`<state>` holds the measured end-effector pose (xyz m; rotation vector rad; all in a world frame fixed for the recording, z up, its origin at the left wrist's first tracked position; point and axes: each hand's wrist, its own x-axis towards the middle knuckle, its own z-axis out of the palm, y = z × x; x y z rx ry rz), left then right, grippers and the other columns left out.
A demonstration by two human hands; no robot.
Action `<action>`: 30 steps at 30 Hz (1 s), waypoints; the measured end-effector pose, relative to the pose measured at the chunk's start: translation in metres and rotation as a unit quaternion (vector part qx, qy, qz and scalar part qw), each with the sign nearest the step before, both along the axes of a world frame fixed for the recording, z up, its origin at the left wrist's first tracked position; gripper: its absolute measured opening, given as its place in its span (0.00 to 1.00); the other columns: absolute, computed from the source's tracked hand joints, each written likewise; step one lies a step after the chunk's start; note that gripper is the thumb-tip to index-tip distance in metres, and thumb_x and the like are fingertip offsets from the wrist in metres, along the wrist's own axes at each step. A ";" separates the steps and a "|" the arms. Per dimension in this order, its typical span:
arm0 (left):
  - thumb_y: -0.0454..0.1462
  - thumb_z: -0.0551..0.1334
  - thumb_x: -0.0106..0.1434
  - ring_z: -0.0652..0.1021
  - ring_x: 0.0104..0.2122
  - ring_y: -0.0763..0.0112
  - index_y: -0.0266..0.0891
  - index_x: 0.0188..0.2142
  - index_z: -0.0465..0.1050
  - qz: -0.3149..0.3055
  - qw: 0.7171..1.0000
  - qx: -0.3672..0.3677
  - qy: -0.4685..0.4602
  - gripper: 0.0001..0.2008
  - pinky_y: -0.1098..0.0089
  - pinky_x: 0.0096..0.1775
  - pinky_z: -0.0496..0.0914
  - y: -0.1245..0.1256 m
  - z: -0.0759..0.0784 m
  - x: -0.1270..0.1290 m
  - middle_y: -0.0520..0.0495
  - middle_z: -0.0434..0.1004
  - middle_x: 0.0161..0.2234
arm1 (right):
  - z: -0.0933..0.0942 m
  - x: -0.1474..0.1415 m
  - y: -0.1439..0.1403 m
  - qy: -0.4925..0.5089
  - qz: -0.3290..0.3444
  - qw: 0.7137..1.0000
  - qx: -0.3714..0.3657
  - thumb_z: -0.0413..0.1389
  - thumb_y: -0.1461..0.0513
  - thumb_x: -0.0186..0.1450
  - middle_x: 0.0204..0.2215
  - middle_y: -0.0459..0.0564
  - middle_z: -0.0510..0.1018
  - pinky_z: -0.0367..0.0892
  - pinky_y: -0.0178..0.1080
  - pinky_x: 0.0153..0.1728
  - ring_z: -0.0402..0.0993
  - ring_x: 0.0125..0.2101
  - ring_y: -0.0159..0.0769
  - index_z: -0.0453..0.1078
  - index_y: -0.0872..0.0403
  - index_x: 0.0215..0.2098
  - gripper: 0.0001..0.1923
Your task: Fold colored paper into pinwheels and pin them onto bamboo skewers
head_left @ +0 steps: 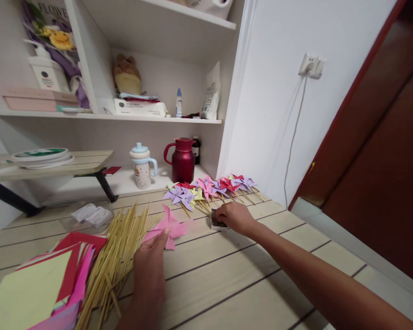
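Left hand (150, 261) holds pink pinwheel (168, 227) beside skewers (119, 256).

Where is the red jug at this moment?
In the head view, the red jug stands at the back of the table under the shelf, just right of the spotted cup and behind the row of finished pinwheels.

Home craft nook (shelves (110, 117), thermos (183, 160))
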<state>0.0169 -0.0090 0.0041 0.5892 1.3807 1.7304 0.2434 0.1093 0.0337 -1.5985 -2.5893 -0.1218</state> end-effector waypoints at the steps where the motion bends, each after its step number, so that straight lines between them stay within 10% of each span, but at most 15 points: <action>1: 0.48 0.74 0.41 0.79 0.29 0.60 0.35 0.30 0.82 0.005 1.000 -0.006 -0.002 0.21 0.62 0.37 0.71 0.001 -0.002 -0.001 0.49 0.80 0.23 | 0.000 0.001 0.001 0.007 -0.006 1.000 -0.003 0.55 0.63 0.63 0.33 0.45 0.84 0.51 0.35 0.26 0.76 0.34 0.37 0.79 0.47 0.32 0.10; 21: 0.49 0.72 0.43 0.72 0.27 0.67 0.33 0.27 0.81 0.002 0.998 0.011 0.057 0.21 0.67 0.35 0.65 0.010 -0.017 -0.002 0.52 0.76 0.22 | 0.000 0.022 0.003 0.147 -0.018 0.988 -0.043 0.54 0.62 0.64 0.31 0.48 0.83 0.58 0.34 0.30 0.74 0.32 0.37 0.79 0.52 0.36 0.10; 30: 0.49 0.72 0.44 0.72 0.27 0.69 0.33 0.28 0.81 0.023 0.998 0.008 0.061 0.20 0.68 0.33 0.64 0.015 -0.019 -0.007 0.53 0.75 0.22 | -0.004 -0.005 -0.038 0.177 0.267 0.913 -0.254 0.60 0.60 0.64 0.30 0.44 0.84 0.66 0.30 0.34 0.79 0.31 0.32 0.80 0.53 0.34 0.07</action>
